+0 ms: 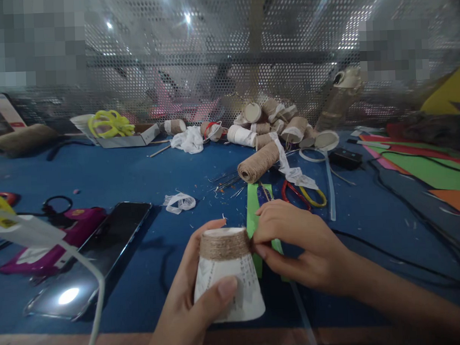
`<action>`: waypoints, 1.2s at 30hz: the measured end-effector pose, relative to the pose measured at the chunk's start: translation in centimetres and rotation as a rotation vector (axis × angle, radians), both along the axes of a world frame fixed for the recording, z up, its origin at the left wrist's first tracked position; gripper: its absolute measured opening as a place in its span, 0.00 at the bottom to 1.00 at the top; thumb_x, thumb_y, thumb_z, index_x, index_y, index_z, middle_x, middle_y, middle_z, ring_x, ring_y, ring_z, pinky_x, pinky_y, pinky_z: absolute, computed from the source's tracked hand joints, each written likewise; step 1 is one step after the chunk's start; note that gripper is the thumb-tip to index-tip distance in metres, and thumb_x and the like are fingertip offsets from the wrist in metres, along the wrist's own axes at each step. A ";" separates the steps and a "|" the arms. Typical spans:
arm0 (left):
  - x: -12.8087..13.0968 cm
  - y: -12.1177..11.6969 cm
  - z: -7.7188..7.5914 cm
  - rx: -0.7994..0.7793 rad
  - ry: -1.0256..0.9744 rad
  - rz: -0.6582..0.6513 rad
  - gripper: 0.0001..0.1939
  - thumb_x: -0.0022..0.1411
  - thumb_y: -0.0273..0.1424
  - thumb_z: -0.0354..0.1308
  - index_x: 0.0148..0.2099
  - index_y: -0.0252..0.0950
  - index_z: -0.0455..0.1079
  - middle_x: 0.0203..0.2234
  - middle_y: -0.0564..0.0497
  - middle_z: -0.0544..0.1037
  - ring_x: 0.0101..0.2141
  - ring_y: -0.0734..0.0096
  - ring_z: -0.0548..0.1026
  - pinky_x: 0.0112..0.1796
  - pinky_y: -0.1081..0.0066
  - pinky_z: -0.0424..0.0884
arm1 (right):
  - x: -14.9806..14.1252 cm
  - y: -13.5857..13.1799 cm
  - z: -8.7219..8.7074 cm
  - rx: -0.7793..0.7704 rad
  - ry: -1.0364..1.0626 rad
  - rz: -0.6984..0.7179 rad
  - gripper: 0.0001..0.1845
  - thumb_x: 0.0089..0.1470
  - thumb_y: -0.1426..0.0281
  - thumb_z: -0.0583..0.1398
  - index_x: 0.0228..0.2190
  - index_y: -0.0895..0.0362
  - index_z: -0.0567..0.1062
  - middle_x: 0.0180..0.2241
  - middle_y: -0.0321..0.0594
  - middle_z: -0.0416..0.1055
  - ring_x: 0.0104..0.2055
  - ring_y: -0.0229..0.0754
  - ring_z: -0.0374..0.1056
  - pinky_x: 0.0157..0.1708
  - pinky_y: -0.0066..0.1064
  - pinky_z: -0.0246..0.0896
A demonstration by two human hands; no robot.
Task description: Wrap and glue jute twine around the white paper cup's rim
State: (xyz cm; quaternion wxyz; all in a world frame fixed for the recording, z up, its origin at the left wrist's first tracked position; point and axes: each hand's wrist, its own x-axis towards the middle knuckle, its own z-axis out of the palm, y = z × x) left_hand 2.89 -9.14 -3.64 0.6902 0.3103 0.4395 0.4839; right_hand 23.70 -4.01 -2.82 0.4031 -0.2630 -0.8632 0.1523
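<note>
My left hand (189, 299) is wrapped round an upside-down white paper cup (230, 283), thumb across its side. A band of brown jute twine (224, 244) covers the cup's upper part. My right hand (293, 241) pinches the twine against the cup's right edge. The strand runs up from there towards a jute twine spool (258, 163) lying on the blue table (139, 175). A green paper strip (257, 217) lies under my right hand.
A phone (100, 252) lies at the left beside a purple glue gun (62, 233). Several twine-wrapped cups (273, 123) are heaped at the back by a perforated metal screen. Red-and-yellow scissors (302, 192), coloured paper sheets (422, 166) and black cables (405, 206) lie to the right.
</note>
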 end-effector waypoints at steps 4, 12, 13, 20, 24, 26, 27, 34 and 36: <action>0.1 0.0 -0.1 0.013 0.016 -0.005 0.38 0.47 0.43 0.79 0.58 0.49 0.68 0.34 0.54 0.86 0.32 0.64 0.80 0.32 0.72 0.76 | -0.1 -0.1 0.1 -0.011 0.003 -0.009 0.06 0.63 0.77 0.61 0.33 0.57 0.75 0.30 0.37 0.77 0.34 0.39 0.70 0.46 0.40 0.67; 0.0 -0.1 -0.3 0.038 0.016 -0.002 0.35 0.48 0.42 0.78 0.57 0.51 0.71 0.35 0.55 0.86 0.33 0.63 0.81 0.32 0.71 0.76 | 0.1 -0.1 0.3 -0.021 -0.005 0.016 0.07 0.64 0.77 0.60 0.33 0.57 0.75 0.29 0.37 0.76 0.33 0.39 0.70 0.46 0.39 0.68; 0.0 -0.1 -0.4 0.037 0.016 -0.011 0.36 0.48 0.44 0.78 0.58 0.51 0.70 0.35 0.55 0.86 0.32 0.63 0.81 0.32 0.70 0.76 | 0.3 0.0 0.4 -0.017 -0.017 0.031 0.07 0.65 0.76 0.60 0.33 0.57 0.75 0.30 0.38 0.77 0.34 0.40 0.71 0.46 0.38 0.68; -0.2 0.0 -1.1 0.031 -0.054 -0.082 0.43 0.51 0.44 0.77 0.64 0.50 0.61 0.40 0.50 0.86 0.33 0.57 0.84 0.35 0.63 0.78 | 3.5 4.1 1.3 0.070 -0.279 -0.416 0.10 0.69 0.71 0.55 0.41 0.57 0.77 0.40 0.47 0.81 0.42 0.48 0.76 0.42 0.39 0.70; -0.3 0.0 -1.1 0.035 -0.111 -0.104 0.42 0.52 0.43 0.76 0.64 0.50 0.59 0.40 0.51 0.85 0.33 0.59 0.84 0.35 0.64 0.78 | 4.7 8.6 0.5 0.095 -0.488 -0.451 0.13 0.62 0.77 0.54 0.36 0.57 0.79 0.36 0.48 0.82 0.41 0.54 0.76 0.44 0.47 0.72; -0.4 0.0 -1.2 0.043 -0.119 -0.116 0.42 0.53 0.44 0.75 0.64 0.50 0.59 0.40 0.50 0.85 0.33 0.59 0.84 0.34 0.65 0.77 | 4.7 9.9 0.2 0.110 -0.512 -0.452 0.17 0.62 0.78 0.53 0.41 0.58 0.80 0.41 0.51 0.82 0.47 0.56 0.76 0.48 0.51 0.73; -0.5 -0.1 -1.3 0.050 -0.117 -0.121 0.42 0.53 0.44 0.75 0.65 0.49 0.59 0.40 0.50 0.85 0.33 0.59 0.83 0.33 0.65 0.76 | 4.7 10.1 0.2 0.122 -0.522 -0.446 0.19 0.63 0.79 0.52 0.46 0.60 0.80 0.46 0.54 0.82 0.52 0.57 0.75 0.52 0.53 0.72; -0.4 -0.8 -1.1 -0.019 -0.179 -0.140 0.46 0.50 0.45 0.76 0.67 0.50 0.59 0.43 0.46 0.83 0.34 0.58 0.81 0.32 0.64 0.72 | 4.4 9.0 0.2 0.176 -0.651 -0.311 0.25 0.63 0.81 0.53 0.56 0.57 0.79 0.61 0.54 0.75 0.64 0.58 0.69 0.61 0.61 0.66; -0.4 -1.0 -0.7 -0.060 -0.231 -0.144 0.48 0.46 0.44 0.79 0.65 0.50 0.61 0.42 0.46 0.84 0.33 0.59 0.81 0.31 0.66 0.72 | 4.4 9.1 0.1 0.185 -0.671 -0.291 0.20 0.65 0.79 0.55 0.52 0.58 0.82 0.57 0.55 0.78 0.59 0.59 0.72 0.57 0.59 0.70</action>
